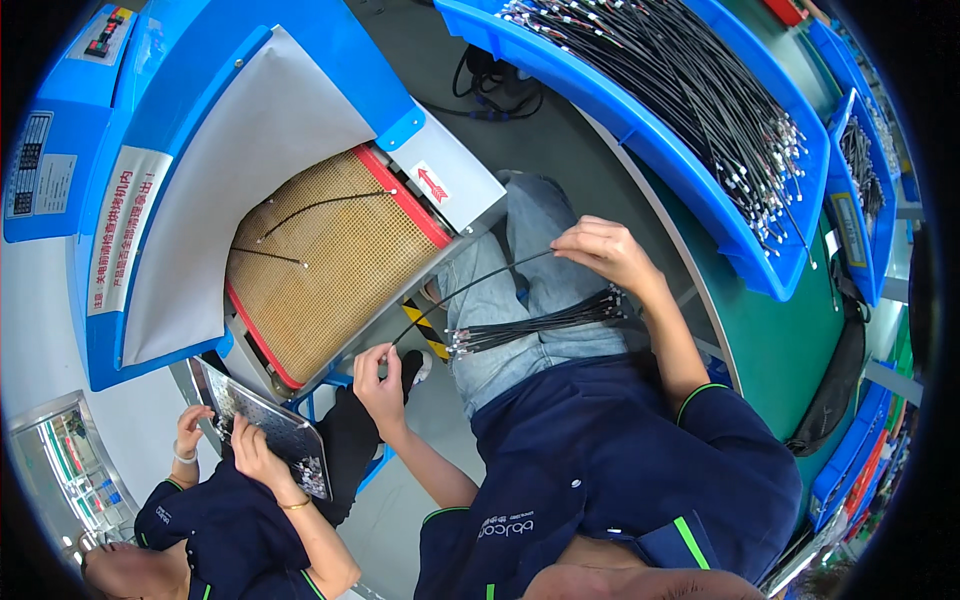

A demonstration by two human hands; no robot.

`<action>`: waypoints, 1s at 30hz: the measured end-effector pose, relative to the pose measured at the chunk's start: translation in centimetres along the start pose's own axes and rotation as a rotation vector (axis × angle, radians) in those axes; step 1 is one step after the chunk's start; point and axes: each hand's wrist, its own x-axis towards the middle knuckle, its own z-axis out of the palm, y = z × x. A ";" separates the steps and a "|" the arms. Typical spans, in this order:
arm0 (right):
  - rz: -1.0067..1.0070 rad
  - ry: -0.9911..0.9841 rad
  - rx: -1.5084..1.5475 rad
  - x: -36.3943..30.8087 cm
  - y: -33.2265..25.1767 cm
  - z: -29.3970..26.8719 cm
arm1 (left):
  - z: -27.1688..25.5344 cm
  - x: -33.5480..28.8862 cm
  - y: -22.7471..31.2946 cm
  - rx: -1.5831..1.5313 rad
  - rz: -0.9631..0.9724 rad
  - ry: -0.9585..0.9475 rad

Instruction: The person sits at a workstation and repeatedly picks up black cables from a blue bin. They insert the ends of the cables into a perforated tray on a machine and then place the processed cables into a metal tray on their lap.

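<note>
A thin black cable (470, 286) stretches in a slight bow between my two hands. My left hand (379, 388) pinches its lower left end, beside the conveyor's near edge. My right hand (606, 252) grips the other end, above my thigh; the cable's tips are hidden in my fingers. Across my lap lies a bundle of similar black cables (535, 325) with small pale connectors at the ends. Two loose black cables (325, 202) rest apart on the tan mesh conveyor belt (330, 270) to the left.
A blue machine (250, 110) with a white curtain covers the belt's far side. At upper right, a blue bin (600, 75) full of black cables stands on a green table (775, 345). A co-worker (230, 520) handles small parts over a tray (275, 425) at lower left.
</note>
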 end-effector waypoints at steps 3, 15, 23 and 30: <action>0.050 -0.030 0.046 -0.1 0.0 -0.2 | -0.1 0.0 -0.1 0.018 0.035 0.007; 0.086 -0.045 0.066 -0.2 -0.3 -0.1 | -0.2 0.0 0.0 0.012 0.054 -0.011; 0.104 -0.101 0.108 -0.3 0.0 -0.1 | -0.3 0.1 -0.2 0.009 0.042 -0.006; 0.034 -0.114 0.032 0.3 0.3 0.6 | -0.9 0.8 -0.9 0.019 0.043 -0.005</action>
